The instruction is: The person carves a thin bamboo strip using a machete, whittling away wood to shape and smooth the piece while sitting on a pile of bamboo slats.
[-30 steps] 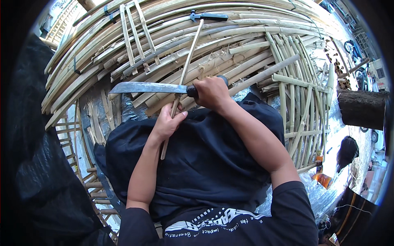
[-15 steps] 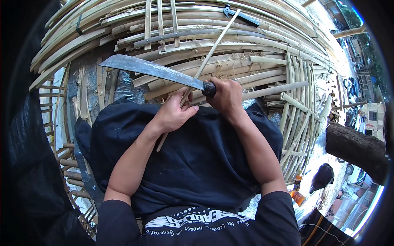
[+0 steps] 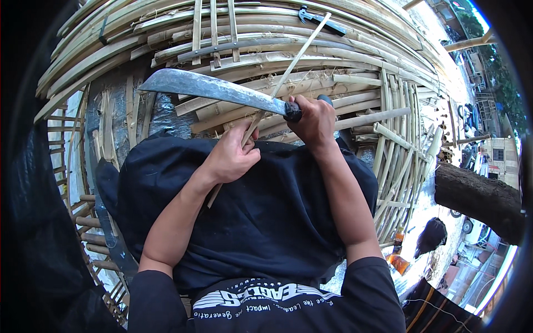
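My left hand (image 3: 234,154) is closed around a thin bamboo strip (image 3: 296,60), which slants from my lap up toward the far right. In my right hand (image 3: 314,123) is the dark handle of a machete (image 3: 214,90). Its broad grey blade points left and crosses the strip just beyond my left hand. Whether the edge bites into the strip I cannot tell. A dark cloth (image 3: 266,205) covers my lap under both forearms.
Long split bamboo poles (image 3: 355,53) lie stacked across the far side, with a hammer (image 3: 321,20) on them. A bamboo lattice (image 3: 397,150) stands at the right, near a bottle (image 3: 399,237) and a tree trunk (image 3: 477,200). Slatted bamboo (image 3: 94,230) lies at the left.
The machete and my right hand have shifted slightly right along the strip, and the blade shows more of its flat side. My left thumb has curled in against the strip. The whole view has shifted a little.
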Motion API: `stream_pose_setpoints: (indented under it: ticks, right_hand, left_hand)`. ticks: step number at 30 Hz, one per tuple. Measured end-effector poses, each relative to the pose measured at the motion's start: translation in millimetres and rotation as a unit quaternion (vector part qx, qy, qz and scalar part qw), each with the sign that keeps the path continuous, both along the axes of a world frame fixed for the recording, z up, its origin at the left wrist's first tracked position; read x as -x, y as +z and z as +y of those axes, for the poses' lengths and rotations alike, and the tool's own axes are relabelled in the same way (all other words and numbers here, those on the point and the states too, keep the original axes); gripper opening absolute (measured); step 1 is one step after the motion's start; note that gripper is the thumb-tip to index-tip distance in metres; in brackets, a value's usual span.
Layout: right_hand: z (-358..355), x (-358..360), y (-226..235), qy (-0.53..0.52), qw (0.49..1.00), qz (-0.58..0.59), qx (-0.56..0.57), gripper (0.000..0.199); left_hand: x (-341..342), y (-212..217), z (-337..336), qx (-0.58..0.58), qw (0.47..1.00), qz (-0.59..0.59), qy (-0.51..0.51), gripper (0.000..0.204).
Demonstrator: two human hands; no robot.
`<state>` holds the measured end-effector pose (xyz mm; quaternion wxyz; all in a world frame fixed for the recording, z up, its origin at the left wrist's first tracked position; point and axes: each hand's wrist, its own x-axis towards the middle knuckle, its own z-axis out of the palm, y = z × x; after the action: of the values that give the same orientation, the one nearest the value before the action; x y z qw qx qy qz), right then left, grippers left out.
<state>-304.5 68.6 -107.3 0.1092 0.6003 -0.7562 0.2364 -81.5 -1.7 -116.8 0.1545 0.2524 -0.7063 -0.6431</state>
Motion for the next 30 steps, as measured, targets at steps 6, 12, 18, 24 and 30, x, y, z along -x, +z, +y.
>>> stream_pose_setpoints:
  ticks: [6, 12, 18, 24, 30]
  right_hand:
    - [2.7, 62.4, 5.6, -0.128, 0.992, -0.004, 0.023, 0.012]
    - [-4.8, -2.2, 0.9, 0.004, 0.999, -0.045, -0.015, 0.013]
    - [-4.9, 46.0, 7.9, -0.107, 0.994, -0.029, -0.002, 0.017]
    - [2.2, 27.1, 13.7, -0.014, 0.996, -0.093, 0.007, 0.012]
    - [-7.3, 23.9, 4.1, -0.006, 1.000, -0.005, 0.008, 0.026]
  left_hand:
    - [-20.0, 10.9, 4.8, -0.055, 0.997, -0.015, -0.055, 0.020]
    - [-15.1, 14.0, 4.0, 0.005, 1.000, -0.027, -0.009, 0.019]
    - [-23.9, 14.9, 17.4, -0.031, 0.997, -0.044, -0.058, 0.019]
    - [-17.6, 18.1, 7.7, -0.003, 0.998, -0.046, -0.030, 0.018]
    - [-21.7, 15.7, 5.6, 0.032, 0.999, -0.034, -0.004, 0.018]
